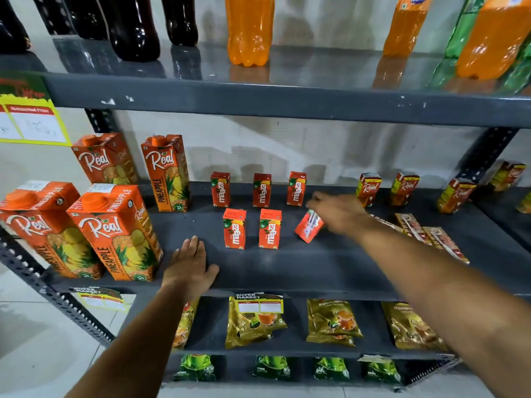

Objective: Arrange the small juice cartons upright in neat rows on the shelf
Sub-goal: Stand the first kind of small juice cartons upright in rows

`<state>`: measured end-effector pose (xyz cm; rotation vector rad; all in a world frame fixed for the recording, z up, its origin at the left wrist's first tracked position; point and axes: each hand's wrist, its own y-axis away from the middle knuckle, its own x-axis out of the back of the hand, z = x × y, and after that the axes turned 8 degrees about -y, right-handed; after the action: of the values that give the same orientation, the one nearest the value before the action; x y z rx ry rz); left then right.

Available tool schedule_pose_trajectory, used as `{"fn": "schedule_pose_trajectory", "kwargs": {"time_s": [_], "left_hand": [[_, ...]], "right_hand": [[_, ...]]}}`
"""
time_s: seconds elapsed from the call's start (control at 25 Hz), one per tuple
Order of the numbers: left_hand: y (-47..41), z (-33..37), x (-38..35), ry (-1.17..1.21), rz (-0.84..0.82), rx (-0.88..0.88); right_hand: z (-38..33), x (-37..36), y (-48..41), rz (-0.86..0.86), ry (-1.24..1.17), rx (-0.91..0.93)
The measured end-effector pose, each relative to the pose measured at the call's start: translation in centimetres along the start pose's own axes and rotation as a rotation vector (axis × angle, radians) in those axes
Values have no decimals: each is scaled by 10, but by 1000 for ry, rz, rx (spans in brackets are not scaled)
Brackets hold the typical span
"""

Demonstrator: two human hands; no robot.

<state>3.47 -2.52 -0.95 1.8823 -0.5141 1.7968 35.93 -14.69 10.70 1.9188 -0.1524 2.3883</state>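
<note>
Small red Maaza cartons stand upright on the dark grey shelf (287, 268): three in a back row (262, 190) and two in a front row (252, 228). My right hand (339, 211) holds another small Maaza carton (307, 228), tilted, to the right of the front row. My left hand (191, 264) lies flat with its palm down on the shelf near the front edge, holding nothing. Several small cartons (425, 231) lie flat on the shelf to the right of my right arm.
Tall Real pineapple cartons (115, 234) crowd the shelf's left end. Small Real cartons (385, 188) stand at the back right. Soda bottles (248, 30) fill the shelf above. Tea packets (333, 323) sit on the shelf below.
</note>
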Motion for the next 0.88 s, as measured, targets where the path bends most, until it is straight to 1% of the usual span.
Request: {"fn": "schedule_pose_trajectory", "kwargs": {"time_s": [0.08, 0.16, 0.24, 0.28, 0.32, 0.4, 0.44, 0.48, 0.52, 0.64, 0.68, 0.8, 0.88], "left_hand": [[3, 12, -2, 7, 75, 57], [0, 8, -2, 2, 108, 27], [0, 4, -2, -16, 121, -3], [0, 2, -2, -18, 130, -3], [-2, 2, -2, -26, 128, 2], [-2, 4, 0, -39, 120, 8], [-2, 5, -1, -47, 114, 11], [-1, 5, -2, -54, 111, 16], [-1, 5, -2, -59, 115, 22], [-3, 4, -3, -58, 121, 30], [-2, 4, -4, -60, 121, 32], [-4, 4, -4, -72, 104, 43], [-6, 4, 0, -77, 69, 31]], "right_hand": [[-1, 8, -6, -34, 154, 202], [4, 14, -9, -50, 208, 311], [10, 15, -11, -107, 171, 316], [13, 14, -12, -133, 95, 292], [18, 16, -12, -150, -30, 249], [22, 18, -13, -116, -131, 257], [24, 20, -13, -122, -194, 231], [23, 23, -14, -160, -219, 185], [20, 26, -13, -153, -172, 149], [7, 30, -17, -59, -179, -75], [0, 28, -19, -56, -185, -127], [-11, 25, -21, -145, -265, -276], [-12, 28, -18, -185, -305, -317]]}}
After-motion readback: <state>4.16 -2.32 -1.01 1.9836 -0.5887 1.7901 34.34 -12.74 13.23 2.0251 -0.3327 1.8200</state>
